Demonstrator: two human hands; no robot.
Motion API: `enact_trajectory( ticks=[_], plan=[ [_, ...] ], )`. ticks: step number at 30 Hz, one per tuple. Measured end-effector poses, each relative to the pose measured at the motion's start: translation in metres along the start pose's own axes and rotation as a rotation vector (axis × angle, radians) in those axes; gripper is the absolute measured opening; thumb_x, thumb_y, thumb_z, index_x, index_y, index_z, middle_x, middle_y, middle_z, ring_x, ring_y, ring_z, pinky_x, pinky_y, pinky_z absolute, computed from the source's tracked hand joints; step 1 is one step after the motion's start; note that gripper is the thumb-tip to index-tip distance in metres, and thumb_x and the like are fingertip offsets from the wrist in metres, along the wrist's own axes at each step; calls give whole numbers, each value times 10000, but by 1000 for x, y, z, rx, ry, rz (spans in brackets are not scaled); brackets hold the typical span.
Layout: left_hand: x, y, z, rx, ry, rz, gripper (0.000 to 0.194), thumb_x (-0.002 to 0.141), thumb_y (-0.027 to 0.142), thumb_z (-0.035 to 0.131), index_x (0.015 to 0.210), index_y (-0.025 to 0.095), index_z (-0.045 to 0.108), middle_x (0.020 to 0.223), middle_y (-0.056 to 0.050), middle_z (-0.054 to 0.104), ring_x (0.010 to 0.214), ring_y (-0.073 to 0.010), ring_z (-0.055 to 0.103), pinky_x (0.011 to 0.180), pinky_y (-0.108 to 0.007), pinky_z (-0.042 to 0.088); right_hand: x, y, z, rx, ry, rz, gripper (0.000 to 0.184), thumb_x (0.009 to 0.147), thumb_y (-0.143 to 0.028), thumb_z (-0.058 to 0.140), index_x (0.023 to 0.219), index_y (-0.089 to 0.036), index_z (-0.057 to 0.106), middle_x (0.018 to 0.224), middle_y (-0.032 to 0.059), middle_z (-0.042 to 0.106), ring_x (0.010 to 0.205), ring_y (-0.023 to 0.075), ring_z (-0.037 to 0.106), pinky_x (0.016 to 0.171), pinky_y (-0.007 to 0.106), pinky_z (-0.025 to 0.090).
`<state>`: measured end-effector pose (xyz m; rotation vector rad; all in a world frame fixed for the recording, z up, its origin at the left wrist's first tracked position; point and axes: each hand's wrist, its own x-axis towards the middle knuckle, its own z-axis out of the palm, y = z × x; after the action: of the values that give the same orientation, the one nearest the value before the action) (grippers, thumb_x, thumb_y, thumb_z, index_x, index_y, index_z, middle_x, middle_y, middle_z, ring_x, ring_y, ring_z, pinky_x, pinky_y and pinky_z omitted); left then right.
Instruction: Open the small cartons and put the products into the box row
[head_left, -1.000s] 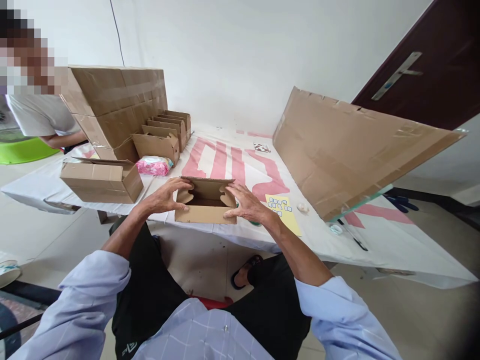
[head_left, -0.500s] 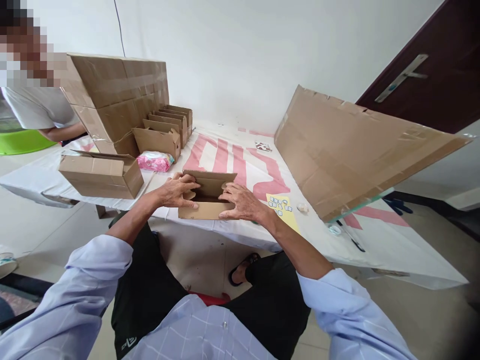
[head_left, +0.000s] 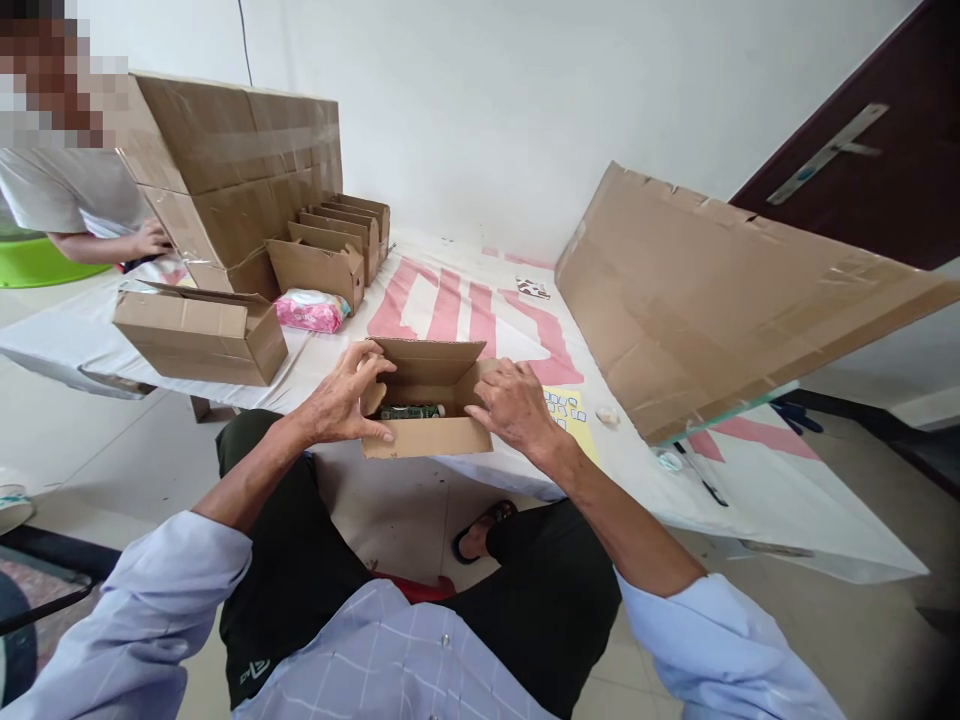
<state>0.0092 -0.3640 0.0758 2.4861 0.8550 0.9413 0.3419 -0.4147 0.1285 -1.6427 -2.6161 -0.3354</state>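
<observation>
At the table's front edge a small cardboard box [head_left: 427,437] stands with its top flaps raised. Inside it lies a dark green printed item [head_left: 411,411], mostly hidden by the front flap, so its kind cannot be made out. My left hand [head_left: 349,393] grips the box's left end, thumb toward the front flap and fingers at the back corner. My right hand [head_left: 517,405] is closed round the right end, holding the side flap.
A longer cardboard box [head_left: 199,335] and a pink wipes pack [head_left: 310,311] sit to the left, before a row of open cartons [head_left: 319,265]. Large cardboard panels [head_left: 720,290] flank the table. A yellow sheet [head_left: 577,435] lies right. Another person's hand [head_left: 152,238] shows far left.
The box top is spread wider, with its front flap tipped outward, and the green item inside has come into view. My right hand has shifted slightly right with the side flap.
</observation>
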Motion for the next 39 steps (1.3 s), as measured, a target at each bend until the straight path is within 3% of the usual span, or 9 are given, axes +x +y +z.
enact_trajectory(
  ticks=[7, 11, 17, 21, 24, 28, 31, 34, 39],
  plan=[
    [-5, 4, 10, -3, 82, -7, 1015, 666, 835, 927, 1416, 241, 588, 1516, -195, 437, 1475, -429, 470, 1242, -585, 493, 44, -26, -2, 33, -316, 18, 315, 1012, -403, 756, 1223, -177, 818, 1238, 191, 808, 1219, 393, 717, 978, 442, 561],
    [-19, 6, 17, 24, 131, -14, 1000, 689, 832, 916, 1413, 234, 574, 1555, -210, 423, 1503, -443, 448, 1245, -605, 483, 54, -32, 1, 61, -478, 17, 383, 964, -451, 806, 1191, -143, 820, 1226, 203, 814, 1166, 390, 765, 943, 401, 586],
    [-38, 12, 23, 55, 148, 32, 939, 759, 787, 902, 1437, 236, 559, 1596, -228, 412, 1538, -459, 432, 1256, -649, 467, 48, -29, 27, 148, -394, -53, 415, 934, -374, 819, 1273, -138, 784, 1327, 208, 781, 1263, 406, 737, 1040, 423, 592],
    [-31, 8, 24, 23, 140, 3, 963, 731, 781, 925, 1444, 245, 563, 1614, -221, 396, 1549, -459, 430, 1266, -650, 466, 61, -25, 49, 309, -386, -37, 499, 865, -401, 890, 1326, -244, 782, 1376, 164, 783, 1298, 439, 727, 1093, 518, 601],
    [-23, 4, 25, -10, 145, 15, 989, 721, 780, 931, 1458, 243, 547, 1627, -225, 376, 1560, -453, 428, 1273, -635, 467, 79, -28, 58, 371, -420, -17, 568, 839, -396, 906, 1373, -257, 772, 1436, 158, 764, 1350, 443, 710, 1131, 526, 590],
    [-15, -1, 26, -36, 144, -4, 1049, 683, 824, 927, 1467, 239, 550, 1634, -235, 367, 1573, -462, 422, 1280, -630, 463, 96, -31, 65, 355, -455, -66, 504, 817, -325, 888, 1298, -203, 805, 1347, 189, 801, 1240, 435, 766, 1036, 497, 635],
    [-10, -4, 25, -56, 138, -3, 1104, 652, 859, 919, 1486, 231, 561, 1628, -247, 384, 1573, -474, 424, 1294, -637, 446, 100, -26, 69, 389, -515, -95, 396, 841, -315, 841, 1225, -218, 830, 1246, 146, 838, 1167, 386, 792, 977, 437, 644],
    [-4, -7, 23, -71, 123, 2, 1142, 636, 890, 902, 1515, 239, 572, 1622, -248, 408, 1580, -475, 422, 1299, -626, 445, 98, -18, 73, 463, -575, -98, 330, 903, -333, 767, 1202, -216, 842, 1264, 134, 832, 1192, 357, 775, 1020, 415, 614],
    [3, -11, 23, -65, 86, 22, 1170, 668, 903, 869, 1582, 240, 563, 1631, -268, 418, 1579, -482, 421, 1293, -636, 444, 98, -12, 79, 530, -543, -100, 365, 899, -309, 748, 1244, -220, 828, 1291, 136, 822, 1200, 361, 757, 1033, 435, 608]
  ],
)
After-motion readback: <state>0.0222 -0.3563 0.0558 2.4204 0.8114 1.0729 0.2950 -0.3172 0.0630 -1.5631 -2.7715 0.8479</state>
